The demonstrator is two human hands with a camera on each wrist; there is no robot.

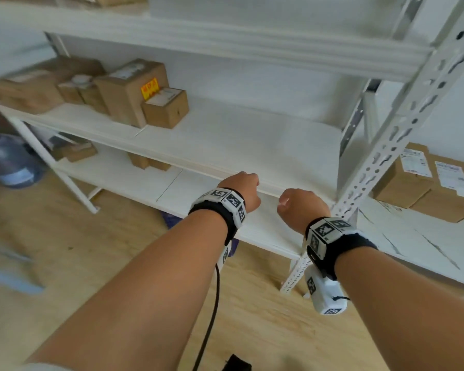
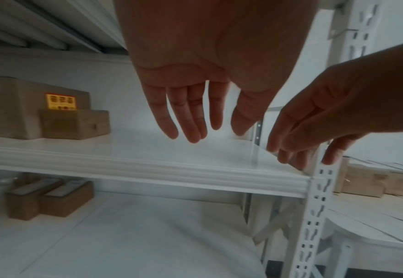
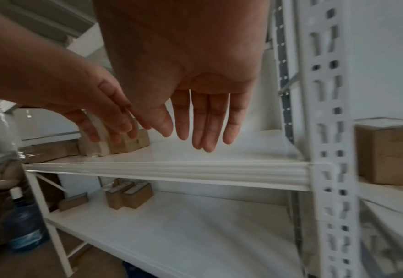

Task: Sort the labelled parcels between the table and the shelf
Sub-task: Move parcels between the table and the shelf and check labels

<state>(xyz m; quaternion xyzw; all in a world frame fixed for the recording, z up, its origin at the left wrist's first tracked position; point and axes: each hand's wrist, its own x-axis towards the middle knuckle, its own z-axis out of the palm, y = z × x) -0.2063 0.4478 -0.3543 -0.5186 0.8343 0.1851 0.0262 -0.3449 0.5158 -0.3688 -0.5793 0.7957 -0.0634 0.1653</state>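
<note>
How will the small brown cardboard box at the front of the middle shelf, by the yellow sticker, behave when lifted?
The small brown cardboard box looks squat and cube-like, so it probably won't tip or roll. Its walls look straight and undented, suggesting it stays stiff under a grip. It seems to touch the taller cardboard box behind, which might shift slightly. Weight cannot be judged.

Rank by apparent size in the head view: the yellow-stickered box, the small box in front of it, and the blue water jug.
1. Yellow-stickered box.
2. Blue water jug, though cropped by the frame edge.
3. Small box.
</note>
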